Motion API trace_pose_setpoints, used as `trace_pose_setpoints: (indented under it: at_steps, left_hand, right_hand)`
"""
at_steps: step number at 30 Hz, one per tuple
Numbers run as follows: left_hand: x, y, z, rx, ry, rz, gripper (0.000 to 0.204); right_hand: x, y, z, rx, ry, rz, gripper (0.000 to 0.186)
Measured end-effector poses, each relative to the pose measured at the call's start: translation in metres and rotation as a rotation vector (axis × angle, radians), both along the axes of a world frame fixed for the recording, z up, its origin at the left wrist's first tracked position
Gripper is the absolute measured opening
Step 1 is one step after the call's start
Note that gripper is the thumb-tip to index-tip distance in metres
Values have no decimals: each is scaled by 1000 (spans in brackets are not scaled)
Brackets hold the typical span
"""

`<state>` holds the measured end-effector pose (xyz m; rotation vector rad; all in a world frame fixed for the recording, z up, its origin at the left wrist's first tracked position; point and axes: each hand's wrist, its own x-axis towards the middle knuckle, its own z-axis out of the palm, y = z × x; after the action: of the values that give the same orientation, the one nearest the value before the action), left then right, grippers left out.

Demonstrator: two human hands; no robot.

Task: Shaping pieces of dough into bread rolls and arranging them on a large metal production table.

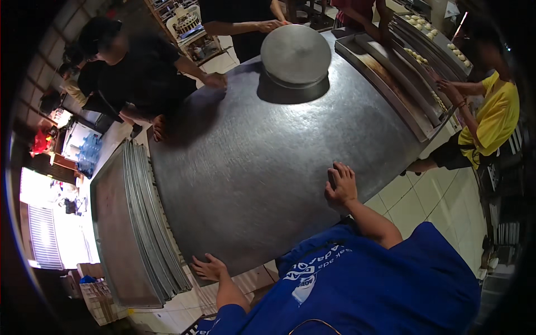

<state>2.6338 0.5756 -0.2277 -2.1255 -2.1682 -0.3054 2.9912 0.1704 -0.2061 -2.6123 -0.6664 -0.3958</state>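
My left hand (209, 268) lies on the near left corner of a grey metal tabletop (262, 178), fingers spread and holding nothing. Toward the table's right edge, my right hand (341, 185) rests with its fingers stretched out and the thumb apart. A dark patch shows between that thumb and the fingers; whether it is shadow or a small thing, I cannot tell. At the far side of the table a round grey metal pan or disc (296, 54) sits above its own dark shadow, and a co-worker's hand is close behind it.
Stacked metal trays (125, 223) stand along the table's left side. Long metal troughs (391, 84) lie at the far right, near trays of pale dough balls (421, 25). Co-workers stand around the far side and the right, one in a yellow shirt (498, 117). A tiled floor (430, 201) shows at right.
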Motion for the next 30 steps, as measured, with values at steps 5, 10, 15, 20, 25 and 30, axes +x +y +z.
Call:
trace_pose_setpoints:
  at_steps: [5, 10, 15, 20, 25, 30]
  left_hand:
    - [-3, 1, -5, -14, -9, 26, 56]
    - [-1, -2, 3, -24, -11, 17, 57]
    - [6, -6, 14, -68, -8, 28, 56]
    - [2, -5, 10, -45, -25, 9, 56]
    - [3, -6, 10, -53, -20, 19, 56]
    - [-1, -3, 8, -33, -35, 6, 55]
  right_hand:
    - [-3, 3, 8, 36, -6, 9, 48]
    - [-2, 2, 7, 33, -11, 24, 44]
    - [1, 10, 8, 18, 0, -34, 45]
    - [2, 9, 5, 27, -43, -39, 41]
    - [1, 8, 4, 23, 18, -45, 41]
    - [1, 6, -1, 8, 17, -53, 41]
